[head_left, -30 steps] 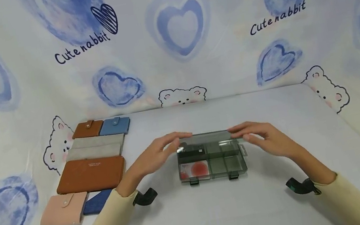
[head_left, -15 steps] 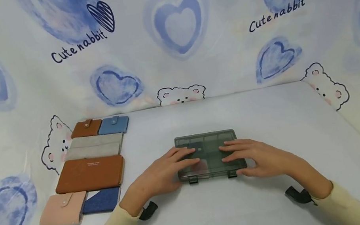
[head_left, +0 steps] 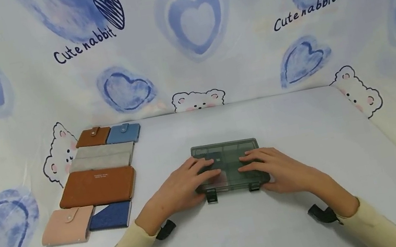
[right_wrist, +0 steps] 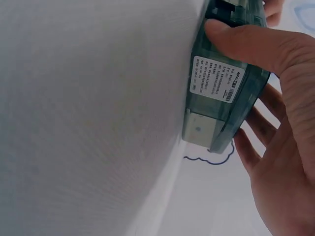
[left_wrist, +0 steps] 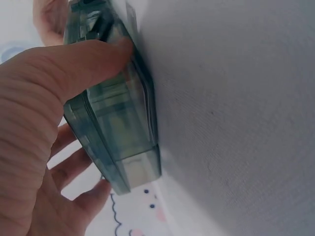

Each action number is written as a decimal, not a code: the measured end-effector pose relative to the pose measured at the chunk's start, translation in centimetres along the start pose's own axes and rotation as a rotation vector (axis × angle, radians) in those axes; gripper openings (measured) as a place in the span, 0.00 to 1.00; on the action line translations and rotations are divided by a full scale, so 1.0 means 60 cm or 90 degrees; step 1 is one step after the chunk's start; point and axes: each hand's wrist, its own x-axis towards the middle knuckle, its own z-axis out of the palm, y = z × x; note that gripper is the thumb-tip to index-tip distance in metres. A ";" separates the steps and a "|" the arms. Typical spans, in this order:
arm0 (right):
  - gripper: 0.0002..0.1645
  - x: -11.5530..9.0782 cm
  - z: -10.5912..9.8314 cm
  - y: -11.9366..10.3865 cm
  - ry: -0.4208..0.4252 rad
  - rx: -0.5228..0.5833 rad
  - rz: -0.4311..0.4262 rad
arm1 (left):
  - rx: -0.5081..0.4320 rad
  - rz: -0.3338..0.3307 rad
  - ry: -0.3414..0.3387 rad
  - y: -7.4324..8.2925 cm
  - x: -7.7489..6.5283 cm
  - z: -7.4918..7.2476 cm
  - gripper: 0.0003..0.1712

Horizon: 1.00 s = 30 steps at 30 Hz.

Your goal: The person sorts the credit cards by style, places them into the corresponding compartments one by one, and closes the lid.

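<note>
A translucent dark green compartment box (head_left: 233, 179) lies flat on the white table with its lid down. Through the lid, dark and reddish contents show faintly in its left part. My left hand (head_left: 181, 186) holds its left end, fingers spread over the lid, thumb (left_wrist: 106, 56) against the front wall. At the right end my right hand (head_left: 285, 170) holds it likewise, with the thumb (right_wrist: 241, 42) on the front wall close to a latch. Two black latches stick out in front, a left latch (head_left: 211, 196) and a right latch (head_left: 254, 186). A white label (right_wrist: 215, 78) is on the front wall.
Wallets lie at the left: a brown snap wallet (head_left: 93, 137), a blue one (head_left: 123, 134), a grey one (head_left: 102, 156), a large brown one (head_left: 98, 186), a pink one (head_left: 68, 226) and a navy one (head_left: 111, 217). A printed curtain (head_left: 249, 52) hangs behind the table (head_left: 280, 117).
The raised lid has come down onto the box. Both hands have moved from the lid's far edge toward the front and now hold the two ends. The left latch sticks out a little further.
</note>
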 end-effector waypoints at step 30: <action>0.38 -0.005 0.011 0.014 0.030 0.111 -0.027 | -0.032 -0.020 -0.009 -0.004 -0.001 0.011 0.31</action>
